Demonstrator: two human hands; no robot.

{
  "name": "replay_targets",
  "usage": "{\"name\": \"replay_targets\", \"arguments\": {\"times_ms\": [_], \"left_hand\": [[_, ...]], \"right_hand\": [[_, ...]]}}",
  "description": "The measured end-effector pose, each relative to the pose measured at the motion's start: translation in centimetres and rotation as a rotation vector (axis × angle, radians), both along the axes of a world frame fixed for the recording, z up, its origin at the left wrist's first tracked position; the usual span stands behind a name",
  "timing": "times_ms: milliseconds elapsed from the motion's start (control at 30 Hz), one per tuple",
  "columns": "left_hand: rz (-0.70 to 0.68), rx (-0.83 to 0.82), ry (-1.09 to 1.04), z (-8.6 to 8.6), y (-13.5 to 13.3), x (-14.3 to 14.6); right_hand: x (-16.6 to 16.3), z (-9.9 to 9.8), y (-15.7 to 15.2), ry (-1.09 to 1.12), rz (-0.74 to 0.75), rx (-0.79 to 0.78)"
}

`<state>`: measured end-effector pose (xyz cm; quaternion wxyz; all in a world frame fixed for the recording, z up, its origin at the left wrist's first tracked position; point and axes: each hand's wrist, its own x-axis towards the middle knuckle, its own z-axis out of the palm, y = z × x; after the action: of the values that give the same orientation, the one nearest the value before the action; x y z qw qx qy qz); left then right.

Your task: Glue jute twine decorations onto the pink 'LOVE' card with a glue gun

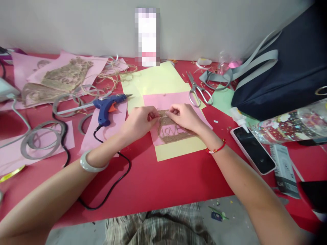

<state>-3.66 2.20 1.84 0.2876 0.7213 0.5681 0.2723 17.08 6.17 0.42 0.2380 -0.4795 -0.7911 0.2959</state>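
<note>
A twine shape with the letters "LOVE" (170, 131) lies on a pink paper sheet (166, 100), which rests on yellow paper (153, 81). My left hand (140, 120) is closed in a pinch at the shape's upper left edge, fingers pressed on the twine. My right hand (184, 116) pinches the twine at the top of the shape, just right of the left hand. Both hands rest on the pink sheet. A pale bangle sits on my left wrist, a red string bracelet on my right.
A blue glue gun (108, 107) with a black cord (112, 185) lies left of the hands. Scissors (198, 91), a phone (253, 149), a small glue bottle (238, 118), a dark bag (288, 68) and a glitter bottle (288, 126) are to the right. Twine pieces on pink sheets (63, 73) lie far left.
</note>
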Motion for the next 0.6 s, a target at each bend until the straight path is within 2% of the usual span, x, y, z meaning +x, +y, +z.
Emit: {"name": "replay_targets", "arguments": {"times_ms": [200, 433, 600], "left_hand": [[0.010, 0.005, -0.010, -0.3, 0.0, 0.0], [0.054, -0.038, -0.037, -0.8, 0.0, 0.3], [0.069, -0.028, -0.051, -1.1, 0.0, 0.4]], "right_hand": [[0.1, -0.2, 0.0, -0.036, -0.005, 0.033], [0.8, -0.2, 0.3, 0.062, -0.021, -0.003], [1.5, -0.2, 0.5, 0.119, 0.027, -0.033]]}}
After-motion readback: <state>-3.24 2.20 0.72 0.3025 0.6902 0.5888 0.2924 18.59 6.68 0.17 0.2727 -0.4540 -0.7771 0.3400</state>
